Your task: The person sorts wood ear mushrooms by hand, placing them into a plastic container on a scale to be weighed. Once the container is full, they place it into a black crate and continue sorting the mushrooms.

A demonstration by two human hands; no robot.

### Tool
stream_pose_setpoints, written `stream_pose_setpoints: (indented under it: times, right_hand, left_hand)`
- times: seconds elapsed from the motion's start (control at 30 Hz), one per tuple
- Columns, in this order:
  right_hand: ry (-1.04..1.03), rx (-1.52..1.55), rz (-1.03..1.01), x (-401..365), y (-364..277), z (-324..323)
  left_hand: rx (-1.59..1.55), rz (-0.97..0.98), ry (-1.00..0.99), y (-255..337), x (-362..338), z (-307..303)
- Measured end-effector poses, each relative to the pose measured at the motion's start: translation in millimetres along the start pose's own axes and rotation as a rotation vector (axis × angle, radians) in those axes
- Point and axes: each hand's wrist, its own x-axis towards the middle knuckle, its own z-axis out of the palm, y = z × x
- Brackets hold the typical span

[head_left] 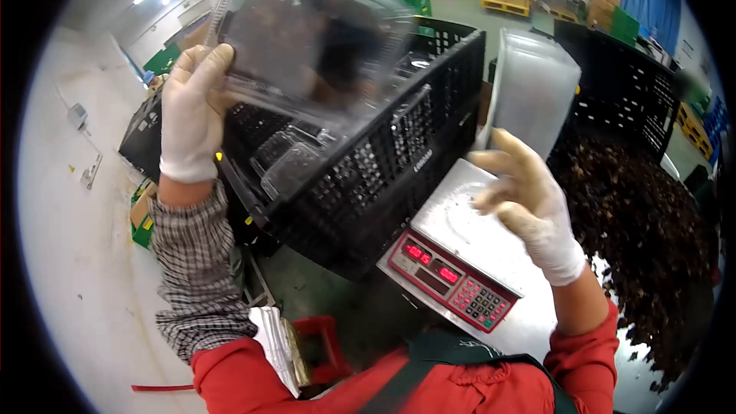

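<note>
Left hand (192, 111) grips the clear clamshell box (314, 38) above the rim of the black crate (376, 184), right hand (529, 203) hovers spread-open and empty over the scale (448, 222); box looks mid-carry, needs levelling to set down.

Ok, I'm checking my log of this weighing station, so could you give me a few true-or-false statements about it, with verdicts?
1. The left hand holds up a clear plastic container. True.
2. A filled container sits on the scale. False: its platform is bare.
3. The right hand grips a scoop. False: it is open and empty, over the scale.
4. The black crate holds more clear containers. True.
</note>
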Motion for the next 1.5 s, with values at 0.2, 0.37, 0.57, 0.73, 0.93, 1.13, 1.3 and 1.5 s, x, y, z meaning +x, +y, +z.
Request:
stream_pose_setpoints:
  times: [0.2,0.37,0.57,0.73,0.93,1.13,1.3,1.5]
  right_hand:
    - [0.589,-0.336,0.470,-78.0,68.2,-107.3]
    - [0.922,-0.288,0.491,-169.6,83.5,-164.7]
    - [1.049,-0.420,0.566,-222.0,56.7,-179.8]
    - [0.884,-0.537,0.703,-249.2,78.5,-150.1]
    - [0.754,-0.549,0.906,-342.4,125.7,-91.8]
    - [1.199,-0.280,0.939,-429.7,102.6,-58.4]
    - [1.333,-0.193,0.931,-457.6,84.4,-66.2]
    - [1.218,-0.529,0.728,-445.7,102.7,-113.5]
  left_hand:
    - [0.966,0.084,0.179,-65.7,80.6,-103.1]
    - [1.122,-0.328,-0.010,-139.1,128.6,-174.2]
    - [1.740,0.149,-0.139,-154.7,198.3,-132.2]
    - [1.138,0.506,-0.627,-135.9,221.8,96.5]
    - [0.907,0.725,-0.888,-190.5,134.4,338.9]
    - [0.994,0.429,-1.049,-251.0,143.9,404.7]
    - [1.130,0.559,-0.884,-269.0,195.8,412.6]
    - [0.901,0.752,-0.703,-224.7,162.2,364.5]
